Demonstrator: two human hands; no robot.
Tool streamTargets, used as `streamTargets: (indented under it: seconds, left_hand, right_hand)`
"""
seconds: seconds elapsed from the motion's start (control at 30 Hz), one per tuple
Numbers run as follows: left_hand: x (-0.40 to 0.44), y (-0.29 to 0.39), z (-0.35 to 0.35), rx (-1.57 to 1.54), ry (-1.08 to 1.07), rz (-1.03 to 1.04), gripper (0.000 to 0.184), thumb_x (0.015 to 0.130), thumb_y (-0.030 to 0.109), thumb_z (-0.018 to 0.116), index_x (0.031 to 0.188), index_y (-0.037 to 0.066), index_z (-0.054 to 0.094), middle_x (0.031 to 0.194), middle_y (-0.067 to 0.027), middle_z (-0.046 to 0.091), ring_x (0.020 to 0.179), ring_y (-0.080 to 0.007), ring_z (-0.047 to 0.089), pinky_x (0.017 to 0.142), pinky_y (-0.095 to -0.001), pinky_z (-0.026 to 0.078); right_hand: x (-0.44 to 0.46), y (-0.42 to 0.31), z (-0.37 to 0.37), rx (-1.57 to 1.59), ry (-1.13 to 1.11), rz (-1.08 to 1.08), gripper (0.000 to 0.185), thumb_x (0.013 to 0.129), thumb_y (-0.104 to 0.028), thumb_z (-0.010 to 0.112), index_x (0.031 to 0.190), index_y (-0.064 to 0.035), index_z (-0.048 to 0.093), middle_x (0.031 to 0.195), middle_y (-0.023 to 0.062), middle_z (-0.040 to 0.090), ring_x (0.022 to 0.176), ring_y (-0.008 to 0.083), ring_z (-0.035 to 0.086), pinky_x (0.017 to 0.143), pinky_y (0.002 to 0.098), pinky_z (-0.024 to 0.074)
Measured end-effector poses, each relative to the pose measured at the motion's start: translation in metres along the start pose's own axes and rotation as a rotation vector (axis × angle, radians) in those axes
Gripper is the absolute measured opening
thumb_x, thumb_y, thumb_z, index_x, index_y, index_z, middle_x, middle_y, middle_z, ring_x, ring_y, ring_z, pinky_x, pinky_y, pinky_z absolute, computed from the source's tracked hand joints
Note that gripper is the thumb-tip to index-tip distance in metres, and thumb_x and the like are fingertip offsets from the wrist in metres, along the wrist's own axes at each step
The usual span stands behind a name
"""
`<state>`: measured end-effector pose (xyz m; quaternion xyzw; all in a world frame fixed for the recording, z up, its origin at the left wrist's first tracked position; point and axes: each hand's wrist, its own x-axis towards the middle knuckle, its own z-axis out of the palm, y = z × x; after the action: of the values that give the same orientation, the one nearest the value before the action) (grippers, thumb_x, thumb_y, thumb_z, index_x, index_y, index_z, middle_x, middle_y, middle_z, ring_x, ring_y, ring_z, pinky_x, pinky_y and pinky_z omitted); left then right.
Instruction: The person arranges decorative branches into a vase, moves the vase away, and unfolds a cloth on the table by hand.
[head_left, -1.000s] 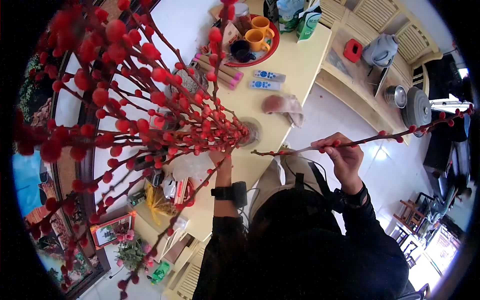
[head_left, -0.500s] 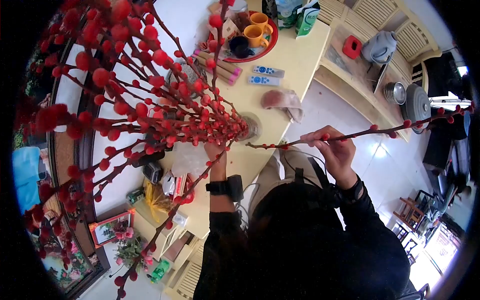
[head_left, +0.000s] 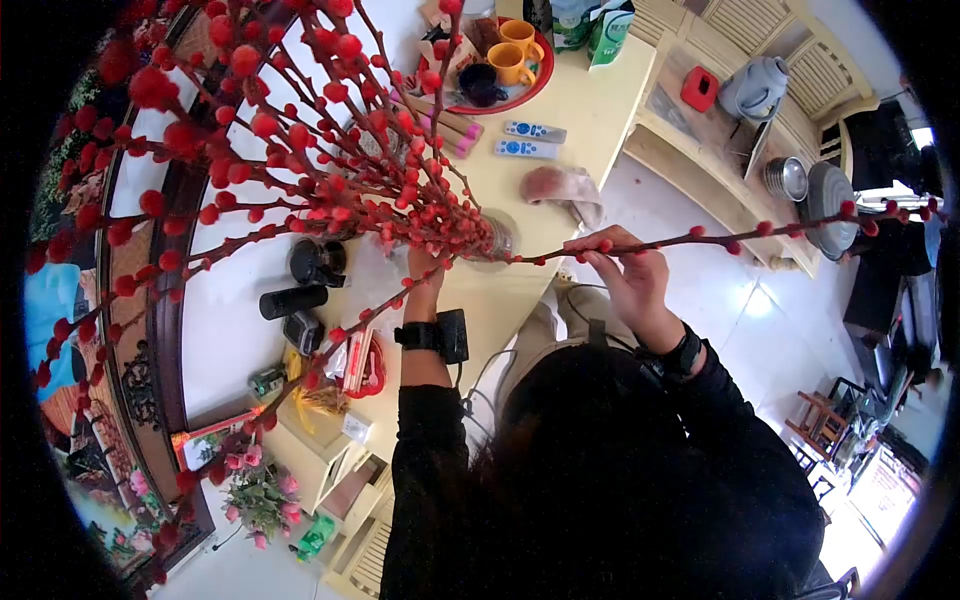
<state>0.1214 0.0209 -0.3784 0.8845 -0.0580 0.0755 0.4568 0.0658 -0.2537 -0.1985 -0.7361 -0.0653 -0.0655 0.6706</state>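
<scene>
A large bunch of red-budded branches [head_left: 400, 200] stands in a clear glass vase [head_left: 503, 238] on the cream table [head_left: 530, 90]. My left hand [head_left: 427, 262] is at the base of the bunch, its fingers mostly hidden by the stems. My right hand [head_left: 628, 272] pinches a single budded branch [head_left: 700, 239] near its lower end. That branch points out to the right, and its cut end is close beside the vase. A crumpled cloth [head_left: 562, 188] lies just behind the vase.
Two remotes [head_left: 527, 149] lie beyond the cloth. A red-rimmed tray [head_left: 545, 72] holds orange mugs [head_left: 512, 66] and a dark cup. Left are a black cylinder [head_left: 293, 301] and a red basket [head_left: 372, 368]. A lower wooden table [head_left: 690, 140] bears a kettle [head_left: 755, 88].
My right hand has moved left with the single branch, bringing its cut end to the vase. The bunch has shifted and spread differently, and my left forearm has moved slightly left.
</scene>
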Motion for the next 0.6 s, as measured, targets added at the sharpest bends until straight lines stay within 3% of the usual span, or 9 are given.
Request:
streamTargets:
  seconds: [0.17, 0.23, 0.3, 0.37, 0.43, 0.53, 0.6]
  left_hand:
    - [-0.011, -0.002, -0.002, -0.204, -0.092, -0.100, 0.020, 0.071, 0.004, 0.056, 0.090, 0.000, 0.050, 0.083, -0.0052, 0.055, 0.072, -0.0140, 0.050, 0.061, -0.0259, 0.042]
    - [-0.012, 0.004, -0.004, -0.102, -0.038, -0.002, 0.022, 0.071, 0.005, 0.056, 0.092, 0.001, 0.049, 0.086, -0.0063, 0.054, 0.075, -0.0150, 0.051, 0.063, -0.0268, 0.042]
    - [-0.013, 0.011, 0.000, 0.178, 0.135, 0.255, 0.023, 0.071, 0.006, 0.056, 0.092, 0.001, 0.049, 0.088, -0.0083, 0.055, 0.075, -0.0164, 0.052, 0.063, -0.0277, 0.042]
    - [-0.020, 0.017, 0.012, -0.470, 0.347, -0.104, 0.021, 0.070, 0.008, 0.058, 0.089, 0.001, 0.051, 0.084, -0.0102, 0.056, 0.072, -0.0180, 0.053, 0.060, -0.0285, 0.042]
    - [-0.030, 0.012, 0.024, -0.656, 0.416, -0.257, 0.020, 0.069, 0.010, 0.059, 0.086, 0.002, 0.053, 0.079, -0.0113, 0.058, 0.068, -0.0198, 0.054, 0.057, -0.0293, 0.043]
    - [-0.039, 0.025, 0.034, -0.065, 0.262, -0.294, 0.021, 0.066, 0.016, 0.063, 0.082, 0.004, 0.056, 0.062, -0.0094, 0.057, 0.052, -0.0234, 0.053, 0.052, -0.0306, 0.042]
    - [-0.033, 0.056, 0.027, 0.164, 0.239, -0.390, 0.017, 0.066, 0.017, 0.064, 0.074, 0.003, 0.060, 0.063, -0.0105, 0.058, 0.054, -0.0242, 0.053, 0.053, -0.0339, 0.044]
  right_hand:
    - [-0.006, 0.006, 0.006, -0.059, -0.012, -0.022, 0.007, 0.076, -0.001, 0.054, 0.082, 0.0024, 0.055, 0.077, 0.0081, 0.059, 0.070, 0.0143, 0.057, 0.064, 0.0241, 0.0443]
    - [-0.007, 0.005, 0.007, -0.058, 0.008, -0.007, 0.008, 0.076, -0.001, 0.054, 0.082, 0.0024, 0.055, 0.077, 0.0083, 0.059, 0.070, 0.0140, 0.057, 0.064, 0.0242, 0.0443]
    - [-0.008, 0.003, 0.007, -0.051, 0.036, -0.022, 0.007, 0.076, -0.001, 0.054, 0.082, 0.0024, 0.055, 0.077, 0.0082, 0.060, 0.071, 0.0139, 0.057, 0.065, 0.0241, 0.0445]
    - [-0.008, 0.005, 0.006, -0.014, 0.044, -0.027, 0.007, 0.076, 0.000, 0.054, 0.082, 0.0026, 0.054, 0.078, 0.0084, 0.060, 0.072, 0.0140, 0.058, 0.065, 0.0243, 0.0448]
    - [-0.008, 0.004, 0.007, 0.039, 0.059, -0.021, 0.007, 0.076, 0.000, 0.054, 0.082, 0.0027, 0.053, 0.079, 0.0087, 0.060, 0.072, 0.0142, 0.058, 0.066, 0.0246, 0.0451]
    - [-0.009, 0.004, 0.010, 0.080, 0.071, -0.004, 0.007, 0.075, 0.000, 0.054, 0.081, 0.0027, 0.051, 0.079, 0.0090, 0.059, 0.073, 0.0147, 0.058, 0.067, 0.0250, 0.0454]
    - [-0.009, 0.007, 0.010, 0.027, 0.050, -0.006, 0.007, 0.076, 0.000, 0.054, 0.081, 0.0026, 0.051, 0.079, 0.0092, 0.059, 0.073, 0.0152, 0.058, 0.068, 0.0252, 0.0455]
